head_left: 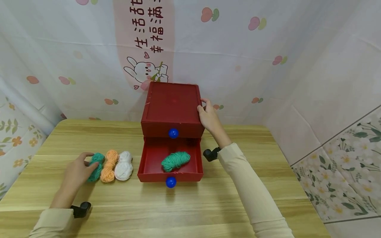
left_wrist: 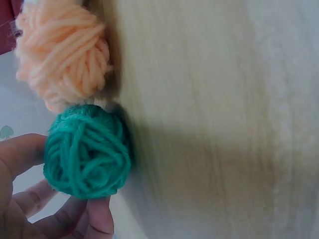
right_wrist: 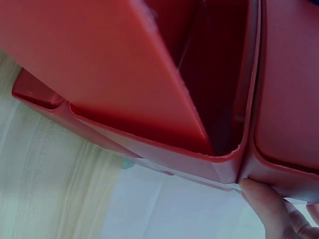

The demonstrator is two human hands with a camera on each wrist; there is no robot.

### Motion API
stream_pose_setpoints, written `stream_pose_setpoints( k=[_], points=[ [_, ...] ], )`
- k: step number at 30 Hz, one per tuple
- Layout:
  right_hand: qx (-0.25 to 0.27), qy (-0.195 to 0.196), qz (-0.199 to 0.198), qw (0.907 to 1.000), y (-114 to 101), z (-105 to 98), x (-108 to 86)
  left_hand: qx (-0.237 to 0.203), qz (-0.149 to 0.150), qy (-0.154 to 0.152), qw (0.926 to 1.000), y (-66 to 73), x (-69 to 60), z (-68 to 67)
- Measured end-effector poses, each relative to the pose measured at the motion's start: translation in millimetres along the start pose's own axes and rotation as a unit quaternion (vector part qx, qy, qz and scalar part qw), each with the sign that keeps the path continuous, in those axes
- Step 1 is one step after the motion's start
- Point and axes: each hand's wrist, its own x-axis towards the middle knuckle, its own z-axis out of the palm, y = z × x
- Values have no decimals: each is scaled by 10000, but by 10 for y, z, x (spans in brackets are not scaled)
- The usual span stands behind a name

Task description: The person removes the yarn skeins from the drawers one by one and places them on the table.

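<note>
l hand (head_left: 74,172) pinches a green wound-yarn skein (head_left: 94,170) btwn thumb & fingers, at the pale wood-grain table (head_left: 119,211); can't tell if lifted. just right of those fingers: fuzzy orange yarn skein (head_left: 109,166), then white yarn skein (head_left: 123,166). r hand (head_left: 209,119) touches a boxy red plastic cabinet's (head_left: 174,102) right side, visible fingers slightly apart. below-left of them, pulled-out red drawer (head_left: 153,178) w/ 2nd green skein (head_left: 176,161) inside.
</note>
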Motion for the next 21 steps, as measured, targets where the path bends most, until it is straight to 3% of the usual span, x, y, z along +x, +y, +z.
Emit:
stream_pose_setpoints(
  k=[17, 21],
  points=[
    [-10, 167, 266, 9995, -123, 67, -94, 201, -22, -798, 9966, 5, 117, -237],
    [-7, 194, 346, 9992, -150, 81, -119, 245, 169, -769, 9966, 54, 106, -343]
  ],
)
